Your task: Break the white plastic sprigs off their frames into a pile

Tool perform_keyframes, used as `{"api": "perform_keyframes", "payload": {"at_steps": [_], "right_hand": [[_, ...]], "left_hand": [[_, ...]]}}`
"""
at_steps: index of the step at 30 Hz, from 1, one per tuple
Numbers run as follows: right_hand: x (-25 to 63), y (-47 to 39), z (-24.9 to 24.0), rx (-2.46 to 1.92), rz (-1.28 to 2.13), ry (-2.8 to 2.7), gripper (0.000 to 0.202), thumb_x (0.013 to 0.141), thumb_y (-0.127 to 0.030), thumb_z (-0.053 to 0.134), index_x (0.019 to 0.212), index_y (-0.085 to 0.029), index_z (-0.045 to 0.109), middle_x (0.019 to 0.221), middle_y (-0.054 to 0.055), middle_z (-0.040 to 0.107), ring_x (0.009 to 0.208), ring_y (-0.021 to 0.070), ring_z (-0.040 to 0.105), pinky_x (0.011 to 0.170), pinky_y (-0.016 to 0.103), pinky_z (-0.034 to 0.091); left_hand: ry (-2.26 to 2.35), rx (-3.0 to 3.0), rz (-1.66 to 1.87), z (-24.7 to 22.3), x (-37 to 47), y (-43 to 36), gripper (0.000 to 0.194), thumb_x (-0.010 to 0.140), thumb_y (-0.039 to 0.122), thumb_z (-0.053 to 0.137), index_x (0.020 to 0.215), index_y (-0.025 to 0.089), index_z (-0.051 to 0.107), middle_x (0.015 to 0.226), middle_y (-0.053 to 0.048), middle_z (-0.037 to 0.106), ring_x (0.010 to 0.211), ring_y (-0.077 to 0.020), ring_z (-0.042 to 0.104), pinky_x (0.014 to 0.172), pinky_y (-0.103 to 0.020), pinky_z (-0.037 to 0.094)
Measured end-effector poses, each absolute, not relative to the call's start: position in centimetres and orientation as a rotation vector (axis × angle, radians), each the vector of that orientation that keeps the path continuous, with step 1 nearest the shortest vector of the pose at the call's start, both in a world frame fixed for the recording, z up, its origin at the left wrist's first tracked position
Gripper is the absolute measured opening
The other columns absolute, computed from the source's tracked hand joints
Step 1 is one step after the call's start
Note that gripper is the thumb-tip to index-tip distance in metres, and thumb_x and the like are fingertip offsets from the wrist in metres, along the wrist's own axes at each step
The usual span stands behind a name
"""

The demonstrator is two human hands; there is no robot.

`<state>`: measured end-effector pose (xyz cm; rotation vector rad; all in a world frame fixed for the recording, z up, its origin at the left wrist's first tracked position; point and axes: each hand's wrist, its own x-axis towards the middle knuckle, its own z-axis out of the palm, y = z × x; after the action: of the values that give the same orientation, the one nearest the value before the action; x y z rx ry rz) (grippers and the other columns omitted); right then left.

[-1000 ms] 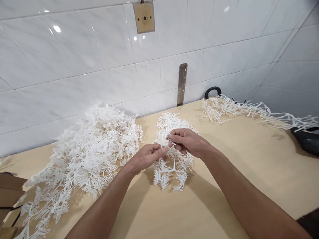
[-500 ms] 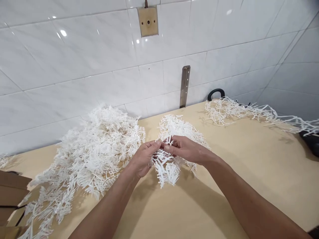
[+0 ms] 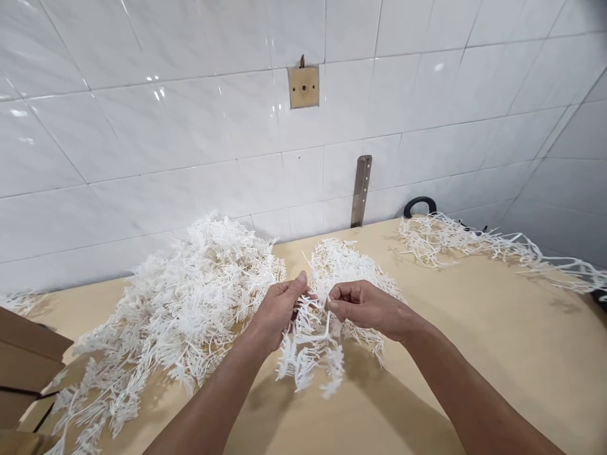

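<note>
Between my hands hangs a small white plastic branch (image 3: 307,351), its feathery sprigs pointing down. My left hand (image 3: 279,311) is closed around its left side, thumb up, with most of the fingers hidden behind the sprigs. With thumb and forefinger my right hand (image 3: 367,306) pinches a stem of the same branch. Just behind them lies a smaller pile of white branches (image 3: 351,262) on the tan table (image 3: 474,341). A large heap of white branches (image 3: 190,303) fills the left side, close to my left forearm.
Bare white stems (image 3: 474,240) stretch along the back right, near a black ring-shaped handle (image 3: 420,205). Against the tiled wall (image 3: 199,126) stands a perforated metal strip (image 3: 361,193). Cardboard boxes (image 3: 31,360) sit at the left edge. A socket plate (image 3: 304,87) is on the wall.
My hands have moved a little apart, and the right one now pinches a stem. The branch hangs lower and more spread out. The whole view has shifted, with the wall sitting lower.
</note>
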<state>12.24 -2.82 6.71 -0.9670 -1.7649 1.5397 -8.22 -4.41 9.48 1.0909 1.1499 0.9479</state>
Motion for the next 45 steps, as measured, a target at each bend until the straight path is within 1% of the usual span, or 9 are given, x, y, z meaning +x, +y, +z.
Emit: {"api": "perform_keyframes", "payload": {"at_steps": [4,9,17,23,25,29,33,39,45], "right_hand": [[13.4,-2.6,7.1,-0.919,1.513,-1.654,0.035,0.081,-0.049,0.071,0.076,-0.016,0.06,0.06,-0.005,0.04,0.051,0.0059,0.025,0.048,0.024,0.016],[13.9,-2.3,7.1,-0.819,1.533,-1.529,0.032,0.079,-0.044,0.073,0.074,-0.015,0.06,0.057,-0.007,0.034,0.05,0.0051,0.019,0.048,0.026,0.009],[13.6,-1.8,6.5,-0.921,1.473,-1.528,0.023,0.078,-0.037,0.07,0.079,-0.015,0.065,0.052,-0.009,0.027,0.047,0.0049,0.015,0.047,0.027,0.008],[13.3,-1.8,6.5,-1.06,1.352,-1.572,0.037,0.08,-0.046,0.069,0.062,-0.017,0.055,0.052,-0.008,0.029,0.049,0.0058,0.018,0.048,0.027,0.011],[13.3,-1.7,6.4,-1.022,1.381,-1.565,0.042,0.08,-0.05,0.069,0.061,-0.017,0.052,0.052,-0.008,0.03,0.049,0.006,0.019,0.048,0.027,0.011],[13.4,-1.6,5.9,-0.933,1.441,-1.522,0.041,0.08,-0.051,0.071,0.064,-0.017,0.055,0.054,-0.007,0.033,0.049,0.0064,0.02,0.049,0.027,0.011],[13.1,-1.8,5.9,-0.811,1.523,-1.458,0.035,0.084,-0.048,0.069,0.071,-0.017,0.058,0.056,-0.008,0.029,0.049,0.0063,0.018,0.048,0.026,0.01],[11.5,-2.5,6.1,-0.761,1.614,-1.426,0.033,0.089,-0.049,0.063,0.08,-0.017,0.06,0.056,-0.006,0.039,0.047,0.006,0.021,0.043,0.024,0.009],[11.2,-2.7,6.1,-0.787,1.611,-1.561,0.043,0.093,-0.054,0.053,0.081,-0.015,0.066,0.047,-0.009,0.028,0.041,0.0051,0.017,0.042,0.024,0.009]], "left_hand": [[1.084,1.202,0.884,9.3,-9.0,-4.2,0.049,0.074,0.063,0.069,0.07,0.014,0.066,0.05,0.004,0.048,0.04,-0.0061,0.038,0.039,-0.021,0.025],[0.865,1.244,0.802,9.6,-9.2,-4.4,0.042,0.074,0.052,0.075,0.066,0.014,0.058,0.059,0.002,0.052,0.05,-0.0062,0.043,0.048,-0.02,0.031],[0.74,1.146,0.84,9.7,-9.4,-4.5,0.032,0.076,0.041,0.076,0.072,0.012,0.063,0.067,-0.002,0.058,0.057,-0.0078,0.049,0.056,-0.021,0.035],[0.697,1.138,0.787,10.0,-9.8,-4.5,0.034,0.074,0.036,0.078,0.099,0.015,0.069,0.08,-0.007,0.069,0.07,-0.0142,0.061,0.062,-0.023,0.04],[0.709,1.149,0.792,10.1,-9.9,-4.6,0.034,0.076,0.037,0.077,0.102,0.016,0.069,0.08,-0.007,0.069,0.072,-0.0152,0.063,0.064,-0.023,0.041],[0.747,1.162,0.835,10.2,-9.8,-4.6,0.03,0.08,0.043,0.072,0.094,0.016,0.067,0.078,-0.007,0.069,0.068,-0.0138,0.063,0.063,-0.023,0.042],[0.77,1.143,0.885,10.0,-9.5,-4.5,0.029,0.079,0.042,0.074,0.082,0.015,0.063,0.075,-0.004,0.068,0.062,-0.0111,0.061,0.062,-0.022,0.042],[0.884,1.11,1.017,9.5,-9.0,-4.2,0.032,0.079,0.045,0.073,0.083,0.017,0.06,0.067,0.0,0.064,0.054,-0.008,0.055,0.053,-0.02,0.037],[0.973,1.106,1.106,9.1,-9.3,-3.5,0.036,0.073,0.047,0.076,0.084,0.017,0.061,0.059,0.002,0.059,0.049,-0.0078,0.049,0.045,-0.019,0.03]]}}
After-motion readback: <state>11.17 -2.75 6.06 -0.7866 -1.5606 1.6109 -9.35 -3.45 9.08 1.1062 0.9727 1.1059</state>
